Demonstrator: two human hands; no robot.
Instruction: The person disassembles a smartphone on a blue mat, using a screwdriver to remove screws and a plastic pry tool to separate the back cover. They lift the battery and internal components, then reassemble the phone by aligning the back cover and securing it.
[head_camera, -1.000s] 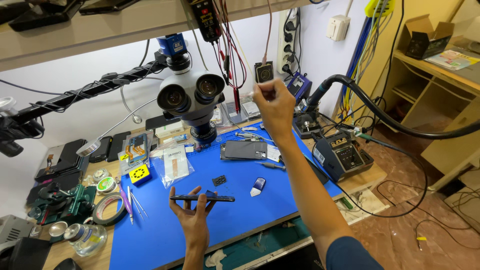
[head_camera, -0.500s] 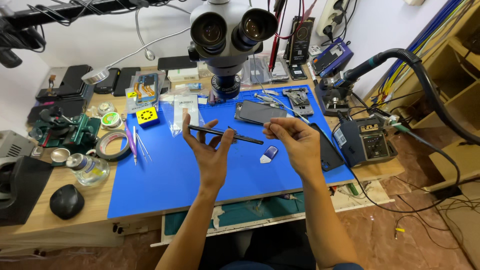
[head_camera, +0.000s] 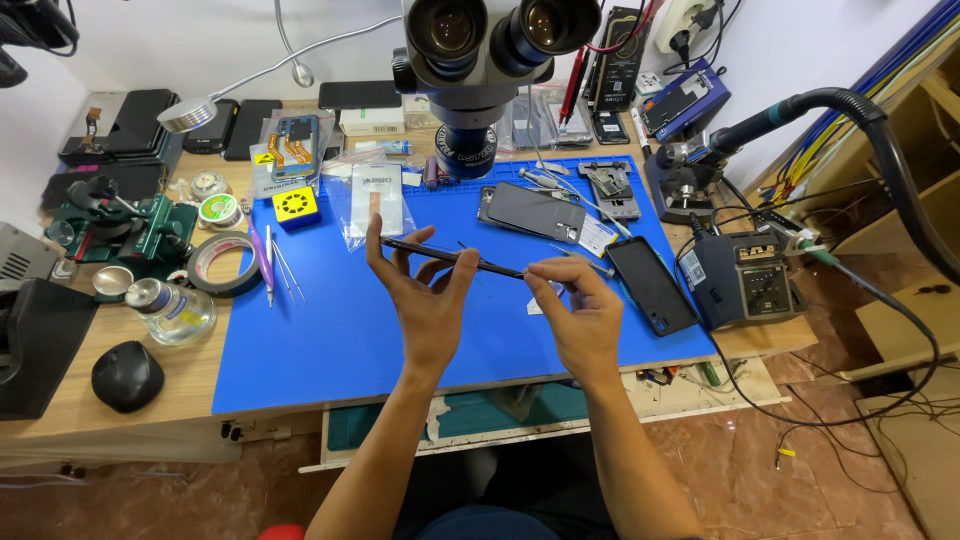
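Mat (head_camera: 330, 340), blue, is spread under microscope (head_camera: 480, 60). Phone (head_camera: 450, 257), thin and dark, is held edge-on above mat, long axis running left to right, slightly down toward right. Left hand (head_camera: 425, 300) pinches left part, fingers spread along edge. Right hand (head_camera: 585, 320) is closed narrowly at right end.

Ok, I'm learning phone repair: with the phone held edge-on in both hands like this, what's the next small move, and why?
Probably lower the phone flat onto the blue mat. Left hand and right hand hold it in mid-air by its ends, below the microscope, with bare mat underneath.
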